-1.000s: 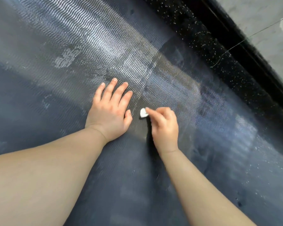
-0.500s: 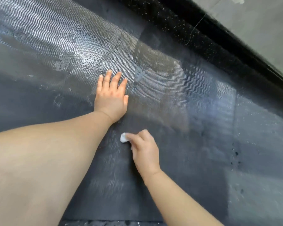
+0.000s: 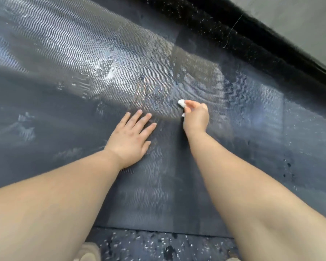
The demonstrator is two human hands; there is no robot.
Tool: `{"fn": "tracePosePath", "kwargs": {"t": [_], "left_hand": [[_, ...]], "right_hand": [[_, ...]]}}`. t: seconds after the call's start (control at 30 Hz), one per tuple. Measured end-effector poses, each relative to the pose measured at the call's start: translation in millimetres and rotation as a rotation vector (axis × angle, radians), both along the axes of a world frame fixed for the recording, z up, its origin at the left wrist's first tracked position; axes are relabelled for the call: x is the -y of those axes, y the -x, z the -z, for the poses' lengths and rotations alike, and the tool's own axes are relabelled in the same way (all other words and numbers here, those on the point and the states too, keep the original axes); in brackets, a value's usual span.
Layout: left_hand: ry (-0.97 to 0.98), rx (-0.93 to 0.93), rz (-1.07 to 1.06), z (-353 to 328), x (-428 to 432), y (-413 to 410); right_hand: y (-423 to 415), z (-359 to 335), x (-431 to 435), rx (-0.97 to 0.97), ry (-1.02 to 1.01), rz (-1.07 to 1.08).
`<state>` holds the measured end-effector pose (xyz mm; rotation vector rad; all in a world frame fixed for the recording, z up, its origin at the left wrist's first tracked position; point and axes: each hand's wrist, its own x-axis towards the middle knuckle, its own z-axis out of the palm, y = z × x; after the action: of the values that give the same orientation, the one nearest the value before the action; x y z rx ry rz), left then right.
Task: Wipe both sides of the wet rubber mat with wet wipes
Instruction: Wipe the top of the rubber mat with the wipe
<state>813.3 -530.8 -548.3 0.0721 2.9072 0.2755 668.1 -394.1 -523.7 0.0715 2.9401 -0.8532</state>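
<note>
- left hand [image 3: 131, 140]: flat, fingers straight, pressing the mat [image 3: 158, 194]
- right hand [image 3: 195, 117]: just beside it, fingers curled round a wipe [image 3: 181, 103], on the mat

Dark rubber mat [image 3: 68, 59] ribbed in fine wavy ridges, wet and glossy farther off, matt nearby. Small white wipe [image 3: 181, 103], soft, crumpled. Speckled black floor [image 3: 154, 245], rough-looking.

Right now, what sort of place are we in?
Likely a gym-type or utility floor: black speckled flooring under a wet ribbed rubber mat, pale grey slab beyond it. The right hand pinches a wet wipe on the mat.
</note>
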Motion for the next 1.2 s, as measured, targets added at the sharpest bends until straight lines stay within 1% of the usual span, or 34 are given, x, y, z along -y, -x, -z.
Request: {"fn": "tracePosePath", "kwargs": {"t": [0.07, 0.1, 0.2, 0.3, 0.37, 0.47, 0.5, 0.53, 0.67, 0.7, 0.77, 0.8, 0.83, 0.87, 0.93, 1.0, 1.07, 1.1, 1.13, 1.2], "left_hand": [[-0.016, 0.006, 0.011, -2.4, 4.2, -4.8], [-0.016, 0.013, 0.007, -3.3, 4.8, -6.9], [-0.023, 0.04, -0.016, -5.6, 4.3, -7.3], [-0.008, 0.055, -0.027, -9.4, 2.8, -5.8], [0.008, 0.077, -0.079, -13.3, -6.1, -14.3], [0.053, 0.155, -0.176, -17.8, -33.0, -37.9], [0.06, 0.174, -0.194, -18.3, -38.5, -42.8], [0.06, 0.182, -0.201, -18.3, -40.0, -44.9], [0.063, 0.204, -0.156, -21.6, -26.2, -46.3], [0.072, 0.222, -0.149, -22.7, -25.3, -47.7], [0.079, 0.266, -0.174, -25.4, -30.8, -49.4], [0.075, 0.28, -0.201, -26.9, -35.8, -48.8], [0.07, 0.291, -0.232, -28.5, -41.1, -47.4], [0.069, 0.298, -0.261, -29.9, -45.6, -45.7], [0.08, 0.314, -0.297, -32.5, -51.2, -41.2], [0.095, 0.355, -0.304, -35.9, -49.7, -38.6], [0.129, 0.426, -0.297, -43.9, -52.6, -33.4], [0.143, 0.468, -0.299, -48.7, -54.5, -30.1], [0.145, 0.511, -0.314, -53.2, -57.1, -26.4], [0.114, 0.589, -0.379, -61.8, -64.5, -20.9]], "right_hand": [[-15.7, 2.7, 4.8, -0.01, -0.069, -0.064], [-33.7, 2.5, 3.3, -0.025, -0.076, -0.135], [-106.0, -1.9, -22.1, -0.099, -0.034, -0.421], [-167.8, -10.4, -65.0, -0.092, -0.051, -0.691], [-184.8, -13.9, -85.7, -0.049, -0.052, -0.837], [-164.2, -16.5, -90.6, -0.075, -0.023, -1.037], [-147.8, -16.3, -85.1, -0.071, -0.017, -1.032], [-129.4, -14.8, -77.0, -0.051, -0.02, -0.962], [-42.0, 0.0, -39.6, 0.002, -0.056, -0.483], [-29.1, 3.3, -33.8, 0.005, -0.077, -0.424], [-26.4, 4.2, -29.7, -0.012, -0.113, -0.417], [-36.3, 3.1, -31.3, -0.023, -0.114, -0.442], [-53.5, 1.4, -37.0, -0.029, -0.084, -0.511], [-75.4, -0.7, -46.0, -0.03, -0.043, -0.626], [-116.8, -10.0, -74.0, 0.021, 0.002, -0.945], [-136.7, -17.6, -98.0, 0.129, 0.006, -1.256], [-126.7, -21.0, -113.4, 0.2, -0.092, -1.477], [-115.4, -21.2, -115.1, 0.206, -0.136, -1.508], [-103.0, -21.0, -113.6, 0.192, -0.15, -1.469], [-77.6, -21.3, -108.1, 0.196, -0.123, -1.241]]}}
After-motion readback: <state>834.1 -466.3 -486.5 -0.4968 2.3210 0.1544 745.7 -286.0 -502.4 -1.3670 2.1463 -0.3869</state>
